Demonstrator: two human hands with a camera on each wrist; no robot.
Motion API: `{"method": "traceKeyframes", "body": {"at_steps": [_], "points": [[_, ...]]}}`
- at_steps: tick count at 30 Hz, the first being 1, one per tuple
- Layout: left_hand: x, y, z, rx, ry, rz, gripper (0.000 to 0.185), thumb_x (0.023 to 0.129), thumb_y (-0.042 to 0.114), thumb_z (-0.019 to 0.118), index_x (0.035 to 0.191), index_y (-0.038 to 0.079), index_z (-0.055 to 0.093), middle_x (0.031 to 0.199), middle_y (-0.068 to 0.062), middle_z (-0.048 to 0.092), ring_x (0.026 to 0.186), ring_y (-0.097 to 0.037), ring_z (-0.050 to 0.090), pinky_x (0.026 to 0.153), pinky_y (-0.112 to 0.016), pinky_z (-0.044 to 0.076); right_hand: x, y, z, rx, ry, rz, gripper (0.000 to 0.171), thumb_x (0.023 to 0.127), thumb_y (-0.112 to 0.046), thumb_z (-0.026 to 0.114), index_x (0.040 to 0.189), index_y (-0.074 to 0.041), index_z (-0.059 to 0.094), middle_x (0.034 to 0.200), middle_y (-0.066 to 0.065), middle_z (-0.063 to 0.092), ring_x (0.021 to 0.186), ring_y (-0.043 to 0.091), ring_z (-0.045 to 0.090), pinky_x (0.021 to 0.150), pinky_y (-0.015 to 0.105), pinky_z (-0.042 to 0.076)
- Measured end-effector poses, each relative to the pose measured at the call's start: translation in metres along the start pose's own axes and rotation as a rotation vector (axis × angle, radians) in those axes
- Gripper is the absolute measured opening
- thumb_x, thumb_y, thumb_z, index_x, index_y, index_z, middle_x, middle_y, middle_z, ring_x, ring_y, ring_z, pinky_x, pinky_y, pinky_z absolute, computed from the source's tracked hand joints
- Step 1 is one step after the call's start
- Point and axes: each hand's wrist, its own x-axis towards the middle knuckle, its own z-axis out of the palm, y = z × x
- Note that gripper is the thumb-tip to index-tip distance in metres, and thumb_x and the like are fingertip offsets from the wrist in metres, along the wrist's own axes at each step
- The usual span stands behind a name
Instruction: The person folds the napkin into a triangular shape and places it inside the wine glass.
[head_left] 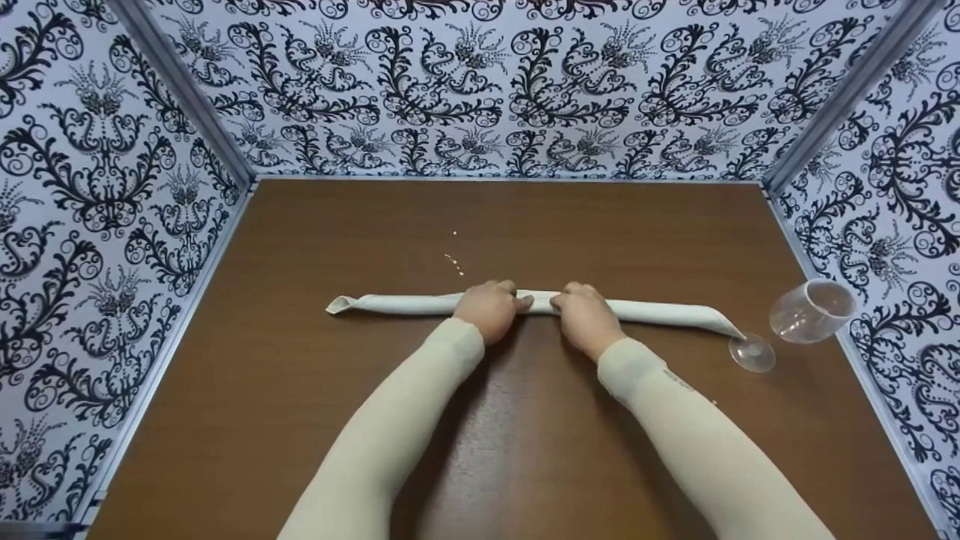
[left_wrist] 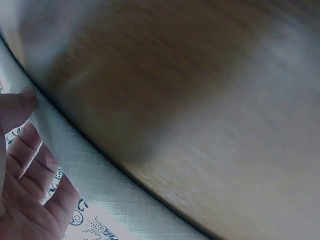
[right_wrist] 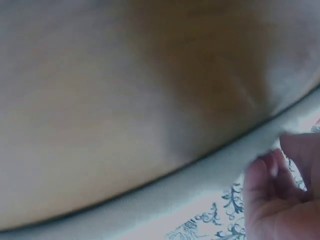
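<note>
Seen from above, a person in pale long sleeves works at a brown wood-grain counter (head_left: pixel 300 420). A white cloth napkin (head_left: pixel 405 304), rolled into a long thin tube, lies across the middle of the counter, running left to right. Both hands sit side by side on its centre: the left hand (head_left: pixel 489 309) and the right hand (head_left: pixel 585 315) nearly touch, with the fingers curled over the far side of the roll and gripping it. The left wrist view shows the left fingers (left_wrist: pixel 30 170) lying close together against the cloth; the right wrist view is blurred, and its fingers (right_wrist: pixel 272 185) appear bent around the edge of the roll. The step in hand looks like tightening or finishing the roll at its middle. The next move probably calls for keeping even pressure so the tube does not loosen, perhaps bending it at the centre. At the right end, a clear stemmed glass (head_left: pixel 810 311) lies tipped on its side, its base just beside the napkin's tip. A few pale crumbs (head_left: pixel 454 259) dot the counter just beyond the hands. Black-and-white swirl-patterned walls (head_left: pixel 480 82) enclose the counter on the left, far and right sides.
</note>
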Motion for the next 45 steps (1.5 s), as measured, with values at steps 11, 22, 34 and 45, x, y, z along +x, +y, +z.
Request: {"method": "traceKeyframes", "body": {"at_steps": [11, 22, 34, 45], "points": [[0.002, 0.005, 0.002, -0.007, 0.030, -0.044, 0.033, 0.107, 0.036, 0.052, 0.132, 0.034, 0.074, 0.118, -0.001, 0.072, 0.101, -0.030, 0.072, 0.084, -0.049, 0.062, -0.001, 0.006, 0.002, -0.090, 0.022, -0.113, 0.021, 0.099, -0.001, 0.066, 0.113, -0.007, 0.080, 0.104, 0.014, 0.072, 0.097, 0.035, 0.067, 0.087, 0.044, 0.060], [0.006, -0.007, -0.004, -0.182, -0.075, -0.107, 0.048, 0.099, 0.010, 0.064, 0.134, 0.043, 0.072, 0.127, 0.001, 0.074, 0.121, -0.028, 0.069, 0.102, -0.046, 0.057, 0.004, 0.012, -0.008, 0.095, -0.106, -0.006, 0.024, 0.105, -0.006, 0.060, 0.121, -0.008, 0.078, 0.124, 0.011, 0.076, 0.122, 0.036, 0.067, 0.108, 0.049, 0.053], [0.007, -0.003, 0.003, -0.003, 0.018, -0.086, 0.038, 0.104, 0.022, 0.059, 0.134, 0.040, 0.072, 0.121, -0.002, 0.076, 0.107, -0.027, 0.074, 0.082, -0.046, 0.063, 0.002, 0.008, -0.002, 0.011, -0.002, 0.043, 0.026, 0.104, -0.011, 0.063, 0.123, -0.014, 0.080, 0.116, 0.014, 0.067, 0.109, 0.037, 0.058, 0.095, 0.051, 0.051], [-0.003, -0.008, 0.006, -0.117, -0.167, -0.050, 0.054, 0.111, 0.034, 0.051, 0.164, 0.028, 0.041, 0.169, -0.003, 0.041, 0.157, -0.032, 0.038, 0.125, -0.052, 0.037, -0.009, 0.013, -0.007, -0.063, -0.125, -0.034, 0.043, 0.108, -0.013, 0.057, 0.151, -0.017, 0.059, 0.132, 0.020, 0.064, 0.114, 0.040, 0.059, 0.101, 0.049, 0.053]]}}
